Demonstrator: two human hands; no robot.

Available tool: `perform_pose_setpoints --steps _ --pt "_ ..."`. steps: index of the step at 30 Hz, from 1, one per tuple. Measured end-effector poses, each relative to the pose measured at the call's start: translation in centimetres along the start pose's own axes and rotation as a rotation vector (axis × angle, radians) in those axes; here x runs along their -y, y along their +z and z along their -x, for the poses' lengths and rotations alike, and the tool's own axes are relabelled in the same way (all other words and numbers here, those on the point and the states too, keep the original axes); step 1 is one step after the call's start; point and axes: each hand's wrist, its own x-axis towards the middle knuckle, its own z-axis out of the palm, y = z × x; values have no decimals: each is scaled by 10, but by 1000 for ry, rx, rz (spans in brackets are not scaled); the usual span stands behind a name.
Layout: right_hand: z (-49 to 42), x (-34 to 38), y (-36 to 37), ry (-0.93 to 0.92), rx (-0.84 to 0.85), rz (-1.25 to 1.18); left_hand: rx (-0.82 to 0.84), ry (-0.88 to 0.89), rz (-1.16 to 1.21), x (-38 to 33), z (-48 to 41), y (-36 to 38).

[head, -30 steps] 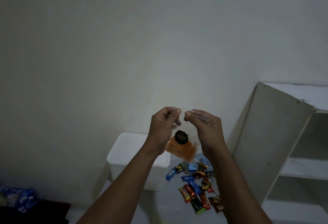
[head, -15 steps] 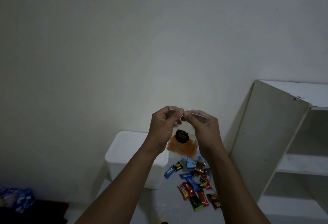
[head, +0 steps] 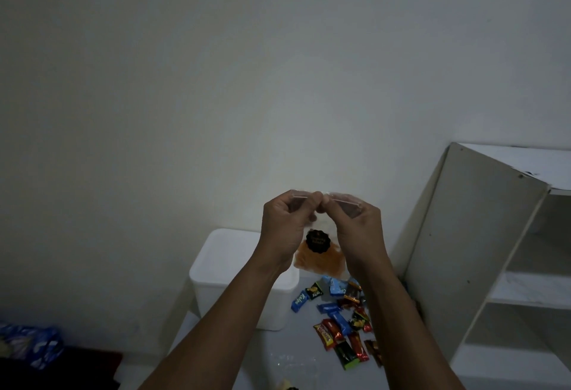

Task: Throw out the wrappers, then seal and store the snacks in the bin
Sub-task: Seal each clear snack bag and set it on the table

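Above the far part of the white surface [head: 278, 346], in front of the pale wall [head: 247, 80], a clear bag [head: 319, 255] is held up in the air by both hands. Its lower half is filled with an orange snack [head: 321, 263], and a black round label [head: 317, 241] with a scalloped edge is stuck to its front; the print on the label cannot be read. The upper half of the bag is see-through, and a zip strip can be made out along its top edge.

The strip is pinched by the left hand [head: 282, 229] on its left part and by the right hand [head: 358, 229] on its right part. The fingers [head: 304, 202] of each hand are curled and pressed against the thumb with the strip between them, and the two sets of fingertips are brought almost together at the middle of the strip. Both backs of the hands are turned toward the camera, and both forearms are raised from the bottom of the view.

Below the bag, a white bin [head: 222, 266] is seen at the far left corner of the surface. Wrapped sweets [head: 340, 318] in blue, red, green and black are scattered just right of the bin, toward the right edge. A crumpled piece of clear plastic [head: 293, 365] is seen near the near edge. A white shelf unit [head: 463, 250] is stood beside the right edge, and a blue packet [head: 34, 343] is seen low on the far left, off the surface.
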Motion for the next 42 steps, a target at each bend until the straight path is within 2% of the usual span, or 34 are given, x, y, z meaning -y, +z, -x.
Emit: perform_pose_setpoints --steps 5,9,12,23,28,31,33,36,39,42 --pt "1 1 4 -23 -95 -23 -70 31 -84 0 1 1" --pt "0 2 -1 -74 -170 -36 -81 18 -23 -7 0 -2" --pt "-1 1 -6 -63 -242 -110 -79 17 -6 -10 -1 -3" --pt "-2 -2 1 17 -336 -267 -151 -1 44 -9 -6 -2" --pt "1 -15 -4 118 -176 -200 -226 -128 -35 12 -7 -8" --pt "7 -30 -8 103 -178 -132 -341 -265 -164 31 -6 -20" --pt "12 -40 -11 90 -154 -92 -366 -392 -94 38 -3 -24" --pt "18 -56 -15 84 3 -17 -217 -536 129 37 2 -20" --pt "23 -64 -22 46 141 42 -160 -569 237 38 2 -15" --pt "25 -67 -29 14 184 78 -143 -587 314 40 3 -11"
